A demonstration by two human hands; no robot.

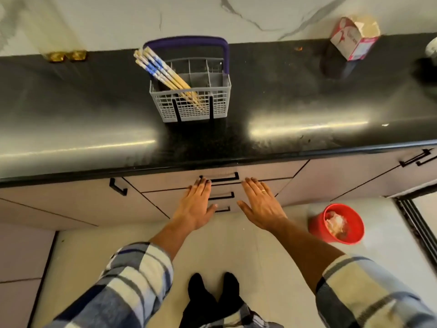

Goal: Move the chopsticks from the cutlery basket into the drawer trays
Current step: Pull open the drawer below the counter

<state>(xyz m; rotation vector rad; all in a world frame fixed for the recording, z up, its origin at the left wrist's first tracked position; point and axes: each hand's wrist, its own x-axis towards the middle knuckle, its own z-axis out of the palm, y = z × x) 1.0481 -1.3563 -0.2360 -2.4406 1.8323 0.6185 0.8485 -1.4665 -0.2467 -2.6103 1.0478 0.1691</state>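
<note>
Nearest you, both arms in plaid sleeves (132, 280) reach forward over the pale floor (236, 245), with your feet in black socks (212, 294) below. Your left hand (197, 204) and right hand (260, 204) are spread flat, palms down, fingers straight and slightly apart, holding nothing. You wear a ring (263, 190) on the right hand. Left fingertips (203, 182) lie at the left end of the top drawer's black handle (222, 178); whether they touch it cannot be told. Right fingertips sit just right of that handle, over the drawer front (165, 183). All drawers appear closed. A red bucket (337, 223) stands on the floor to the right.

Farther off, on the black counter (71, 114), stands the grey basket (191, 100) with its purple handle upright. The chopsticks (163, 72), blue-patterned at the top, stand in its left front compartment, leaning left and away from you, well apart from both hands. At far right sits a tilted pink-and-white carton (354, 37); its print is too blurred to read.
</note>
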